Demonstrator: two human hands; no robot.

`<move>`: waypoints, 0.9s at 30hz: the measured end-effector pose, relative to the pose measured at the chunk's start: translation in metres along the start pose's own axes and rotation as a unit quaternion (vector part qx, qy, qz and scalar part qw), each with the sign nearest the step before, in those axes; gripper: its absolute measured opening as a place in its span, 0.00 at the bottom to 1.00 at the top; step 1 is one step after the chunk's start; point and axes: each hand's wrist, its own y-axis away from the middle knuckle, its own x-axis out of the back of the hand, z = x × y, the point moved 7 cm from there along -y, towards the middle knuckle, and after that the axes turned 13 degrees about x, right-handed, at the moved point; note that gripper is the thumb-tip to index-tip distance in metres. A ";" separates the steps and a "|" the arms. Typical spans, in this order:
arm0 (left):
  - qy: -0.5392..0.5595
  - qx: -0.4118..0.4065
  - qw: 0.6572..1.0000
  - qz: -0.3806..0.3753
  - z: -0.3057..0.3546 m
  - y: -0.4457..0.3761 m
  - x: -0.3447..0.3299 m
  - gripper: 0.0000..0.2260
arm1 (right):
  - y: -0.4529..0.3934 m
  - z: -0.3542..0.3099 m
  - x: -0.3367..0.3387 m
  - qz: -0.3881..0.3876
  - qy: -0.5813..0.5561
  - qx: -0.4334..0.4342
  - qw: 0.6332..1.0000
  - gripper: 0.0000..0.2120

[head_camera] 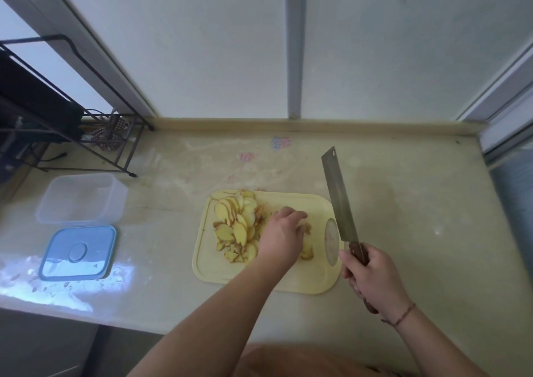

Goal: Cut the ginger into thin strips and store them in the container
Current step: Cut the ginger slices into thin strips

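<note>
A pile of thin yellow ginger slices (pixel 235 225) lies on the left half of a pale yellow cutting board (pixel 311 278). My left hand (pixel 281 234) reaches over the board's middle, fingers curled down onto ginger pieces (pixel 307 254) beside the pile; what lies under the palm is hidden. My right hand (pixel 372 278) grips the wooden handle of a cleaver (pixel 339 195), held off the board at its right edge with the blade pointing away. A clear plastic container (pixel 80 198) stands open at the far left, its blue lid (pixel 78 252) lying in front of it.
A black wire rack (pixel 57 134) stands at the back left of the beige counter (pixel 418 203). Frosted window panes rise behind the counter. The counter's front edge runs along the lower left, with small scraps near the lid.
</note>
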 end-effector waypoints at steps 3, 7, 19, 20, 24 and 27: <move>-0.081 -0.052 0.995 -0.032 0.009 -0.012 -0.011 0.10 | -0.002 0.002 0.001 0.006 0.019 0.008 1.000 0.14; -0.131 -0.083 0.987 -0.046 0.010 -0.019 -0.020 0.08 | 0.000 -0.001 0.003 0.002 0.035 0.028 0.999 0.15; -0.138 -0.110 0.982 -0.070 0.031 -0.053 -0.024 0.11 | 0.015 0.005 0.010 -0.009 0.049 0.025 0.998 0.15; -0.144 -0.114 0.981 -0.063 0.033 -0.057 -0.024 0.11 | 0.016 0.006 0.010 -0.010 0.049 0.021 0.999 0.15; -0.157 -0.143 0.977 -0.032 0.039 -0.065 -0.019 0.11 | 0.022 0.011 0.007 -0.023 0.020 -0.004 1.000 0.16; -0.086 -0.138 0.987 0.008 0.032 -0.060 -0.007 0.10 | 0.032 0.016 0.004 -0.037 -0.061 -0.048 0.996 0.19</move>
